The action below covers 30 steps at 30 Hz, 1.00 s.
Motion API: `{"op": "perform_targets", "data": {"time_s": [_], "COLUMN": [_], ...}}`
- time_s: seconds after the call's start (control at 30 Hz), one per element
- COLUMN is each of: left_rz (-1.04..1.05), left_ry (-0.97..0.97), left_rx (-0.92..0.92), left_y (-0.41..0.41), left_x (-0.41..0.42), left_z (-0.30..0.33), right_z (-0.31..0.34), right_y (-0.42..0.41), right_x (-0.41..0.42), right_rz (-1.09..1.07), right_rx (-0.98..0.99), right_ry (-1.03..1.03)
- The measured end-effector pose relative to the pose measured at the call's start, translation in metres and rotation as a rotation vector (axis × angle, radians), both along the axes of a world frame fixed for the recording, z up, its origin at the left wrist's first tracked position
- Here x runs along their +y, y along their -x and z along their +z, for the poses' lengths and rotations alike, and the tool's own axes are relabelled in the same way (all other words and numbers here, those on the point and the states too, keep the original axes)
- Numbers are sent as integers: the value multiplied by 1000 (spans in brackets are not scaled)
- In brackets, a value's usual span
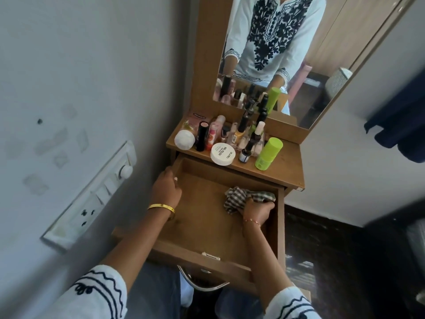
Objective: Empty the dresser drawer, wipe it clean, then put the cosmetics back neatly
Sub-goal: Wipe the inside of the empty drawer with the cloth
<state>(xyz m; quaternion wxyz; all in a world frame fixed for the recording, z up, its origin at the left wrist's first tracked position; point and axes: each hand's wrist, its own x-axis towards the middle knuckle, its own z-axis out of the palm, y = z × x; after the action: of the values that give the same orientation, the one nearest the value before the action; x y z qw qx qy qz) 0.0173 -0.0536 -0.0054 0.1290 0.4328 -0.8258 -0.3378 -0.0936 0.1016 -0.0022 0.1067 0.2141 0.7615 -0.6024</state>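
Emptied brown wooden drawer (202, 217), pulled out: right hand (257, 212) clenches the checked grey cloth (243, 196) at its right wall, left hand (166, 189) apparently grips the left rim; a jolt could topple the crowded cosmetic bottles (241, 137) just beyond both hands.

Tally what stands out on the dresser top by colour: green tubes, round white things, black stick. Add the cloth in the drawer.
Green tubes: 1
Round white things (jar lid, puff): 2
Black stick: 1
Checked cloth, gripped by the right hand: 1
Total: 5
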Motion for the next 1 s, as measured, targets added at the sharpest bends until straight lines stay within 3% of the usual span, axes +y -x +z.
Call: {"op": "perform_targets", "data": {"time_s": [0.07, 0.2, 0.3, 0.37, 0.53, 0.7, 0.87, 1.0], "left_rz": [-5, -8, 16, 26, 40, 36, 32, 56], "left_ry": [14, 16, -30, -51, -73, -53, -57, -104], "left_rx": [-86, -72, -32, -5, 35, -5, 20, 38], "left_y": [-3, -6, -6, -5, -2, -2, -5, -4], "left_x": [-1, -3, -4, -5, -8, -7, -8, -11], "left_z": [-1, -2, -3, -4, -7, -6, -7, -9], "right_z": [-3, -4, -5, -5, -22, -32, -32, -27], "right_y": [7, 26, 30, 23, 9, -12, -19, -8], "right_x": [1, -3, -14, -22, -42, -84, -127, -129], "right_rz": [-27, 14, -102, -72, 228, 634, 1162, 1351], "right_rx": [-26, -100, -49, 20, 162, 269, 507, 546], "right_ry": [14, 34, 28, -64, -311, -369, -588, -751]}}
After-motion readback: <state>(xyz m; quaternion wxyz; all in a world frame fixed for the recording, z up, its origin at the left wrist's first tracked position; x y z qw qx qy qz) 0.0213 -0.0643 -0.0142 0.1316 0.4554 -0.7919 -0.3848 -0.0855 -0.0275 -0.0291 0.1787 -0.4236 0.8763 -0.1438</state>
